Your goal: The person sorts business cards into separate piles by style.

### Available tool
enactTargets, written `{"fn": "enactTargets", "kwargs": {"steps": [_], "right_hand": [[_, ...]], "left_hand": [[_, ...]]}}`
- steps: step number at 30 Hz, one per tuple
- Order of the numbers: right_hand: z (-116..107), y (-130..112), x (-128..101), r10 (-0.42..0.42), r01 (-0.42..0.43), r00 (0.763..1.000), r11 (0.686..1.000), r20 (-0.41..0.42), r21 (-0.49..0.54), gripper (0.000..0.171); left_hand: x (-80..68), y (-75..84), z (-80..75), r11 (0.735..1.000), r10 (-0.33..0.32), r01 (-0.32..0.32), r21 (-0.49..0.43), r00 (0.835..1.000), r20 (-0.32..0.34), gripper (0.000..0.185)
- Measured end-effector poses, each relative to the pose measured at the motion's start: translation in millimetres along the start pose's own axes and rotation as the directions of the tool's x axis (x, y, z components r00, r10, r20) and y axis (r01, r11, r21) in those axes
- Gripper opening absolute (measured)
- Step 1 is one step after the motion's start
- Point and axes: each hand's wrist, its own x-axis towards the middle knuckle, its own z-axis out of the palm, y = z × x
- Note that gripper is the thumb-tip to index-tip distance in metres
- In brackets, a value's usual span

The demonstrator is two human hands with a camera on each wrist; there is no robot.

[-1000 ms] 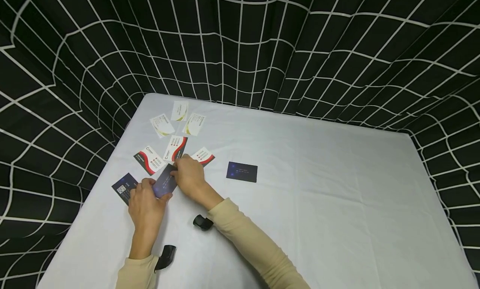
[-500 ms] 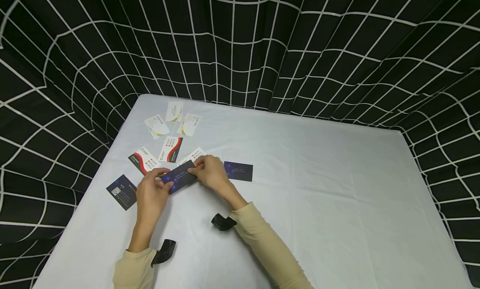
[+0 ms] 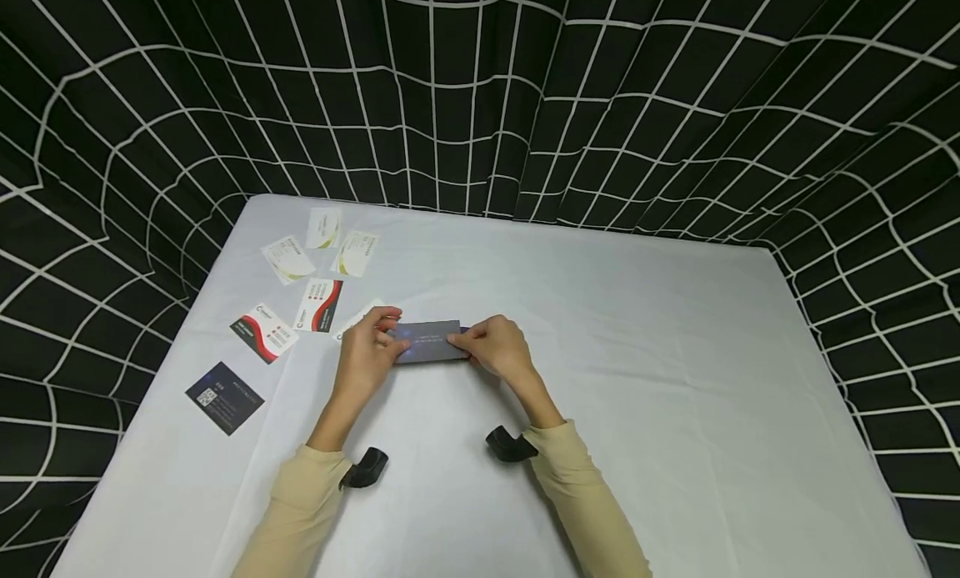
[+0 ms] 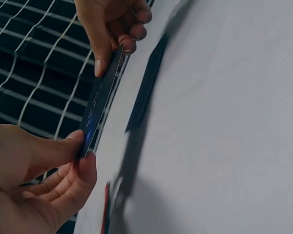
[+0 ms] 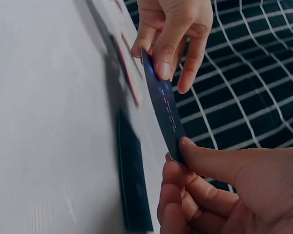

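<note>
A dark blue business card [image 3: 429,342] with small print is held up above the white table, one end in each hand. My left hand [image 3: 366,353] pinches its left end between thumb and fingers. At the other end, the thumb and fingers of my right hand [image 3: 501,349] pinch it too. Both wrist views show the card clear of the tabletop and slightly bowed. Beneath it, flat on the cloth, lies another dark card [image 5: 133,180], mostly hidden in the head view. A red-and-white card [image 3: 356,319] is partly covered by my left hand.
To the left lie a dark card with a QR code [image 3: 225,399], two red, white and black cards [image 3: 264,333], and several white cards with gold curves [image 3: 356,253] farther back. Black grid-patterned curtain [image 3: 465,103] surrounds the white-clothed table [image 3: 637,378]. Black wrist devices [image 3: 510,444] stick out from both sleeves.
Both hands have carried the dark blue card rightward from beside the QR-code card to above the other dark card, turning it level. The head view has shifted slightly right.
</note>
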Motion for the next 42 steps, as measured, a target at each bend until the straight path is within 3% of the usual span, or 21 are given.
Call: {"fn": "enactTargets", "kwargs": {"steps": [6,12,42], "right_hand": [[-12,17,-2,0.063,-0.065,0.996,0.997,-0.067,-0.041,0.035],[-12,27,-5,0.088,-0.095,0.990,0.994,-0.107,-0.059,0.033],[-2,33,-7,0.077,-0.099,0.980,0.989,-0.185,-0.113,0.034]], "left_hand": [[14.2,4.5,29.2,0.997,0.039,-0.039,0.059,0.999,0.001,0.039],[16.9,4.3,45.1,0.989,0.083,-0.079,0.125,0.996,-0.027,0.032],[9.9,7.7,59.7,0.959,0.081,-0.068,0.274,0.996,-0.034,0.030]]}}
